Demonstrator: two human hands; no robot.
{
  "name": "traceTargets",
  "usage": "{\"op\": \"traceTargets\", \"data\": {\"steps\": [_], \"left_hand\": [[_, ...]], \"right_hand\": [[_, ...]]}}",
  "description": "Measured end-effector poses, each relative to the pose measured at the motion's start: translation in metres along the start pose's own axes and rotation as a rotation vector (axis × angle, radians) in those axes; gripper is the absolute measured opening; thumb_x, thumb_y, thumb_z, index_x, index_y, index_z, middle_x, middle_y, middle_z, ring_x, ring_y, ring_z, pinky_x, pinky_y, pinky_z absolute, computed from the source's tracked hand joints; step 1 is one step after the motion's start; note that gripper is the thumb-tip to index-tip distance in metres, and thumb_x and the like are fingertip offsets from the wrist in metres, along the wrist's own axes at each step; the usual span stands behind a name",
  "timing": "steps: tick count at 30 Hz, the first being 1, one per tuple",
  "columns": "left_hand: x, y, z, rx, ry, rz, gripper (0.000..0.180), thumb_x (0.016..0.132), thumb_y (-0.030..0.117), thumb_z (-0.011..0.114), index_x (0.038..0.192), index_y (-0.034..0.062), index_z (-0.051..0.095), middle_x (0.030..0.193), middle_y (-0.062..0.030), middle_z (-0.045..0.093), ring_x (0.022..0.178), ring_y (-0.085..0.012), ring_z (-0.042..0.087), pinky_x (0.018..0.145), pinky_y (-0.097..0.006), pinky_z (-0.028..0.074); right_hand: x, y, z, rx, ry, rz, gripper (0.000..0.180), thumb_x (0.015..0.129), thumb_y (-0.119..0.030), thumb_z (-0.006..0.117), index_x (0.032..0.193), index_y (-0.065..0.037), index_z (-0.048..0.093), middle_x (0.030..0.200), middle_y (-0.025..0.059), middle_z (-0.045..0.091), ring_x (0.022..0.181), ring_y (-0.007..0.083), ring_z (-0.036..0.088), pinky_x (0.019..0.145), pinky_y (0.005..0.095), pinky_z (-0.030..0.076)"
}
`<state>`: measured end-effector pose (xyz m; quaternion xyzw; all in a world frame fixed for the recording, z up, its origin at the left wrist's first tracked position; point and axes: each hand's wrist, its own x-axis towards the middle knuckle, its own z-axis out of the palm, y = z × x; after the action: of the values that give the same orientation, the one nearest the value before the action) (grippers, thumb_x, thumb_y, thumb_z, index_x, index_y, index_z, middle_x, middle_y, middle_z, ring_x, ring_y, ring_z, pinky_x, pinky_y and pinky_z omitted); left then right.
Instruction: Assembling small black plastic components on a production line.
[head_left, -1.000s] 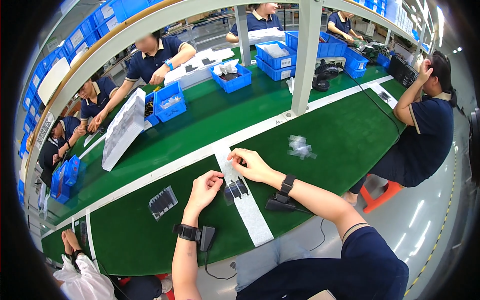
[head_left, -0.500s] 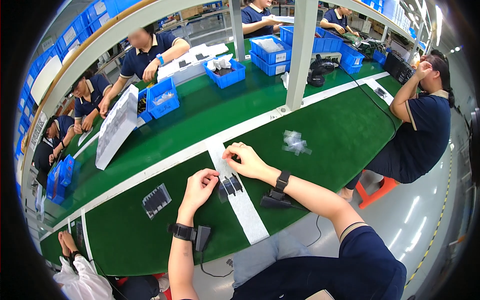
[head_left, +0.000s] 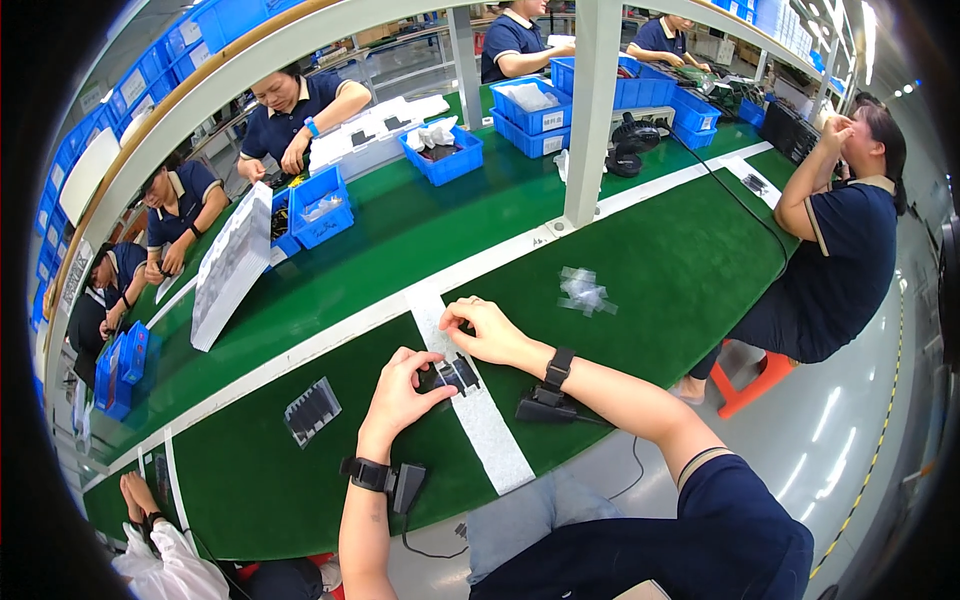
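Observation:
A small clear sheet with black strips lies on the white band that crosses the green table. My left hand has its thumb and forefinger on the sheet's left part, one at the near side and one at the far side. Just beyond the sheet, over the white band, my right hand has thumb and fingertips drawn together in a pinch. Whatever may be between those fingertips is too small to make out. Another clear sheet with black strips lies to the left of my left hand.
Crumpled clear film pieces lie farther right. Black boxes with cables hang from my wrist straps, one by the left wrist. A grey post rises from the table's back rail. Blue bins and co-workers are beyond; another person sits at right.
My left hand has opened its thumb away from the fingers and come onto the sheet's left part. My right hand stays pinched in nearly the same place.

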<state>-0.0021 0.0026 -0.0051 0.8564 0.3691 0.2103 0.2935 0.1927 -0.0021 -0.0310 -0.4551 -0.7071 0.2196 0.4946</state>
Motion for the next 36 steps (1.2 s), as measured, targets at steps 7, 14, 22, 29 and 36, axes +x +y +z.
{"op": "traceTargets", "data": {"steps": [7,14,22,29,36], "left_hand": [[0.003,0.003,0.002,-0.028,0.071,0.013,0.045,0.055,0.017,0.082,0.095,0.0068,0.063,0.084,-0.0012,0.049,0.059,-0.009,0.041,0.053,-0.023,0.04],[0.002,0.003,0.004,-0.083,0.078,0.008,0.039,0.057,0.013,0.08,0.087,0.0045,0.058,0.08,-0.0004,0.05,0.053,-0.0068,0.039,0.049,-0.021,0.038],[0.002,-0.003,0.008,-0.107,0.113,0.024,0.038,0.059,0.011,0.079,0.09,0.004,0.058,0.081,-0.0006,0.049,0.053,-0.0063,0.041,0.048,-0.02,0.038],[0.005,-0.003,0.008,-0.108,0.133,-0.015,0.038,0.062,0.007,0.076,0.093,0.003,0.056,0.092,-0.0038,0.051,0.054,-0.0066,0.045,0.049,-0.02,0.04],[0.006,-0.011,0.009,-0.143,0.14,-0.014,0.038,0.063,0.003,0.074,0.09,0.0026,0.047,0.089,-0.0038,0.054,0.051,-0.0046,0.043,0.046,-0.018,0.037]], "right_hand": [[0.002,0.003,-0.001,-0.004,-0.005,-0.035,0.011,0.071,-0.005,0.055,0.081,-0.003,0.058,0.071,0.0098,0.059,0.074,0.0234,0.056,0.071,0.0343,0.044],[-0.002,0.0,0.0,0.029,0.008,0.004,0.011,0.071,-0.006,0.054,0.081,-0.003,0.058,0.071,0.0099,0.059,0.073,0.0232,0.056,0.07,0.034,0.044],[-0.001,0.0,-0.001,0.033,-0.018,0.053,0.011,0.071,-0.006,0.054,0.081,-0.002,0.058,0.069,0.0098,0.057,0.071,0.023,0.055,0.068,0.0334,0.045],[0.001,-0.002,-0.002,0.068,-0.047,-0.006,0.012,0.071,-0.008,0.058,0.082,-0.003,0.058,0.071,0.0094,0.057,0.07,0.0218,0.056,0.067,0.033,0.044],[0.001,0.0,-0.002,0.04,-0.085,-0.03,0.017,0.073,-0.013,0.061,0.087,-0.004,0.057,0.073,0.0087,0.058,0.073,0.0228,0.055,0.067,0.0347,0.044]]}}
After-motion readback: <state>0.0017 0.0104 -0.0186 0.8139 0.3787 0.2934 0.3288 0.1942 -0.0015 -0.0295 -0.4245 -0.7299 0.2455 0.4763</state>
